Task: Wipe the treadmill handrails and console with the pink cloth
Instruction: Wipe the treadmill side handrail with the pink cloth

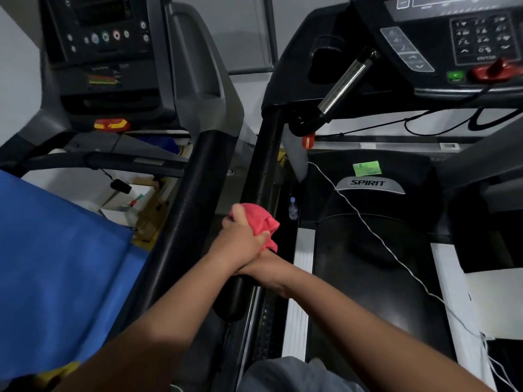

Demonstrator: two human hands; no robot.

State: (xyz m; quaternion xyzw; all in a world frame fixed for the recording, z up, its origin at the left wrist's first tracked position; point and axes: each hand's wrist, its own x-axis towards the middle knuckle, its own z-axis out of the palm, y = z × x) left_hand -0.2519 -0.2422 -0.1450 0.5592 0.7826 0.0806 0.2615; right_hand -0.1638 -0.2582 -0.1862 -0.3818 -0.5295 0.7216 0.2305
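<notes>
The left hand [242, 239] grips the cloth [259, 222] on the left rail [263, 165], which runs forward toward the console [452, 38]; the right hand [264, 268] wraps the rail just behind.

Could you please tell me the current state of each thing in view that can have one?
pink cloth: bunched, pressed on the handrail.
left hand: grips the cloth.
right hand: mostly hidden under the left wrist; grip unclear.
handrail: being wiped near its lower end.
console: untouched.
red safety key: sits on the console.
water bottle: capped, beside the belt.
</notes>
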